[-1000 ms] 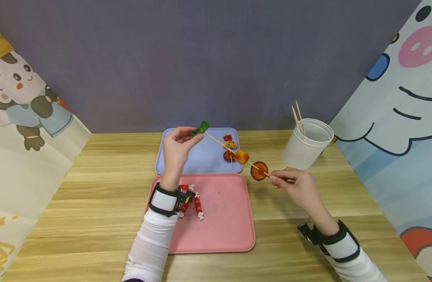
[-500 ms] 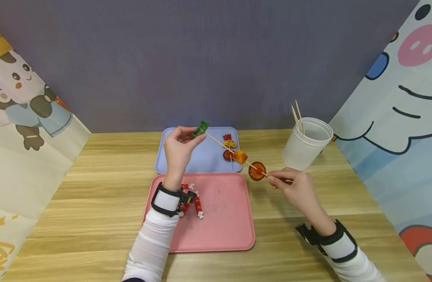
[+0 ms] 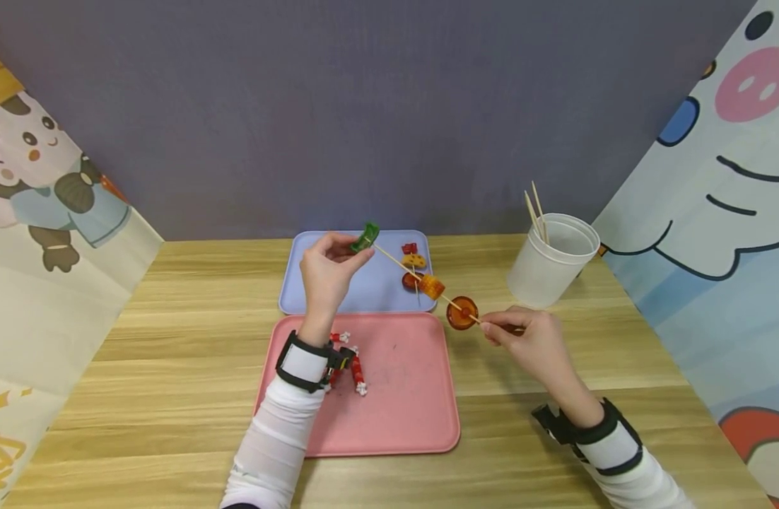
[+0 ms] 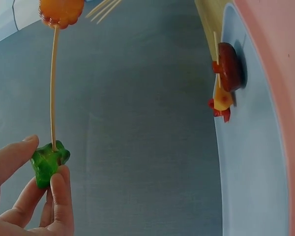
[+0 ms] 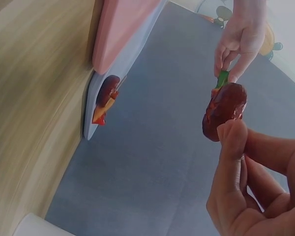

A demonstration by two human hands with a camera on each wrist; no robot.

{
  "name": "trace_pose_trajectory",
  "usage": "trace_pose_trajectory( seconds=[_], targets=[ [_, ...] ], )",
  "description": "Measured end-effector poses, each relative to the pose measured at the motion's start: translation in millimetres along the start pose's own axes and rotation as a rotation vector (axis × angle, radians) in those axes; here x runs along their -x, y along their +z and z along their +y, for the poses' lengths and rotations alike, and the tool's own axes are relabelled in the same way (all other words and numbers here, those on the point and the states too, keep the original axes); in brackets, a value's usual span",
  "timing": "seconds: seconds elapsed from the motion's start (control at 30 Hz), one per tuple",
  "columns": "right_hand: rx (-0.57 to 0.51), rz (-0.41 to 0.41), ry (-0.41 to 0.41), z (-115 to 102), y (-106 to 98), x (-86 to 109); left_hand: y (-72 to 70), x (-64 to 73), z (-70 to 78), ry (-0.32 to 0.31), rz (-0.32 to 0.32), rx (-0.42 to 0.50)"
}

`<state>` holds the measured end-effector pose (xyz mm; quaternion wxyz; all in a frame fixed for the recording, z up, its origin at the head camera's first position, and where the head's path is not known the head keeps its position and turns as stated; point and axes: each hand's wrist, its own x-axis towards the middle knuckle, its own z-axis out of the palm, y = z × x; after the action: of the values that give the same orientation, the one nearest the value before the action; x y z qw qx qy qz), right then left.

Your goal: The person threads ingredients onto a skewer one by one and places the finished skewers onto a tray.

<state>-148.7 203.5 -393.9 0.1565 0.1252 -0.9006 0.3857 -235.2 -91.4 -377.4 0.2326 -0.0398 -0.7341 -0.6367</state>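
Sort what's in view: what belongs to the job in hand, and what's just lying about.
In the job:
- left hand, pinching the green piece
- right hand, holding the wooden skewer
- orange piece and brown disc, on it

Lying about, perhaps supplies or finished work:
- loaded stick on blue tray
- red pieces on pink tray
- spare sticks in white tub

A slanted skewer (image 3: 396, 261) through orange chunk (image 3: 432, 287) and brown disc (image 3: 461, 313) touches green piece (image 3: 365, 237).
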Motion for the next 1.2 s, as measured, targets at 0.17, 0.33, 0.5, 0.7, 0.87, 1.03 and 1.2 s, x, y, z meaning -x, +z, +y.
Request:
trace_pose_trajectory(
  seconds=[0.17,0.33,0.5,0.7,0.87,1.03,1.2],
  targets=[
    [-0.014,-0.021,0.009,-0.5,1.8,1.6,1.0,0.2,-2.3,0.007,-0.01,-0.009],
    [-0.016,-0.021,0.009,-2.3,4.4,2.9,2.1,0.4,-3.3,0.013,-0.004,-0.046],
    [-0.046,-0.054,0.024,-5.5,9.1,2.5,9.4,5.2,-2.2,0.004,-0.09,-0.154],
    [-0.098,-0.106,0.082,-5.7,14.1,-0.1,14.8,9.9,0.3,-0.01,-0.169,-0.183],
    [-0.119,-0.141,0.105,-4.7,14.5,0.7,16.8,10.5,-2.0,-0.012,-0.178,-0.172],
    [-0.14,-0.147,0.116,-4.3,16.0,3.2,20.0,13.0,-1.6,-0.025,-0.182,-0.171],
    [-0.166,-0.146,0.121,-6.5,16.3,4.3,24.3,16.5,2.8,-0.055,-0.229,-0.186]
  ],
)
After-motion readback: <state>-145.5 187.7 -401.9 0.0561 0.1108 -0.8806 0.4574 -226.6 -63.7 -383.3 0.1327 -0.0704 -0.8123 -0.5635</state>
